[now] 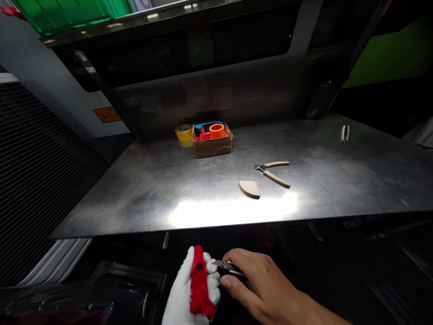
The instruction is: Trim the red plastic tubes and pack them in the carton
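My left hand (181, 293), in a white glove, is closed around a long red part (199, 289) with a rounded upper end, a dark hole and a ragged lower end. I cannot make out its exact kind. Bare and closed, my right hand (264, 282) grips a utility knife (230, 266). The blade points left toward the gloved fingertips and lies just right of the red part; whether it touches is unclear. Both hands are in front of the metal table's near edge. Most of the knife's handle is hidden inside my right hand.
On the metal table (152, 189) lie open cutting pliers (275, 174), a beige wedge-shaped piece (249, 188) and a small pale-and-dark object (345, 134). A cardboard box (214, 148) of orange and red parts stands beside yellow tape (183, 132). A green bin (71, 16) sits on the shelf above.
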Motion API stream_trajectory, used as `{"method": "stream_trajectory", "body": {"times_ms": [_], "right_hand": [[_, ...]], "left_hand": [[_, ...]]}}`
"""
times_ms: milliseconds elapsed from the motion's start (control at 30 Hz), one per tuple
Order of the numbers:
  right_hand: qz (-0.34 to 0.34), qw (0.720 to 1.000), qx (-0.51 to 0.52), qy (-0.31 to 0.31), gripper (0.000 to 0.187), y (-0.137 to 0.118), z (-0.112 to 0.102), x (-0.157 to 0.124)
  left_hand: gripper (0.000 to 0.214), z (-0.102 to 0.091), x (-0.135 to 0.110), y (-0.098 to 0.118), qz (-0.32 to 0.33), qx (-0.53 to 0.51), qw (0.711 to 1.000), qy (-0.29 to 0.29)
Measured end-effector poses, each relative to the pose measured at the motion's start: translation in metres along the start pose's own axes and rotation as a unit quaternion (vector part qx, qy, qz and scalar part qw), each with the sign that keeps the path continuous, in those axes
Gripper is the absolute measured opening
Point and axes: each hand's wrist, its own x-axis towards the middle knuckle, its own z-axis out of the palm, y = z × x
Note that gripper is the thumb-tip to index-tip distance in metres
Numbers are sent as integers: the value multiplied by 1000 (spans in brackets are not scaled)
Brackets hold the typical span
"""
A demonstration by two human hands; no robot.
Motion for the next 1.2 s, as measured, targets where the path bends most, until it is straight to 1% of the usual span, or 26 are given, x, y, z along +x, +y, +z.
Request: {"method": "stream_trajectory", "body": {"times_ms": [100, 167, 333, 467, 533, 600, 667, 733, 800, 867, 967, 1067, 1133, 1200], "right_hand": [[-1, 1000, -9, -3, 24, 3, 0, 1], [0, 1000, -12, -2, 24, 4, 0, 2], [7, 1000, -17, -1, 23, 3, 1, 3], [13, 1000, -16, 4, 12, 1, -5, 1], [11, 999, -21, 29, 11, 2, -17, 4], [5, 995, -54, 88, 12, 5, -36, 12], [19, 976, -136, 170, 17, 10, -58, 26], [64, 943, -231, 232, 23, 18, -79, 42], [107, 922, -278, 249, 26, 28, -94, 57], [126, 918, -286, 242, 26, 37, -101, 69], [125, 925, -272, 235, 24, 43, -101, 76], [99, 945, -222, 218, 22, 36, -89, 69], [63, 967, -174, 175, 14, 23, -73, 60], [2, 988, -108, 111, 7, 8, -51, 49]], "left_hand": [[26, -3, 0, -2, -35, -19, 999, 4], [26, -5, 1, -2, -29, -21, 999, 1], [27, -4, 0, -3, -40, -24, 999, 1], [28, -4, 1, -2, -36, -12, 999, -1], [30, -5, 1, -2, -24, 7, 1000, -5], [29, -5, -1, -1, -12, 32, 999, -17], [26, -3, -4, 1, -1, 54, 998, -32], [26, 1, -8, 1, 18, 72, 996, -47], [31, 3, -10, 1, 40, 88, 993, -62], [36, 3, -8, 1, 55, 101, 990, -76], [34, -4, 0, 0, 47, 86, 991, -91], [33, -12, 7, 1, 32, 27, 992, -119], [36, -15, 9, 0, 24, -8, 989, -148], [38, -15, 11, -1, 22, -18, 986, -164]]}}
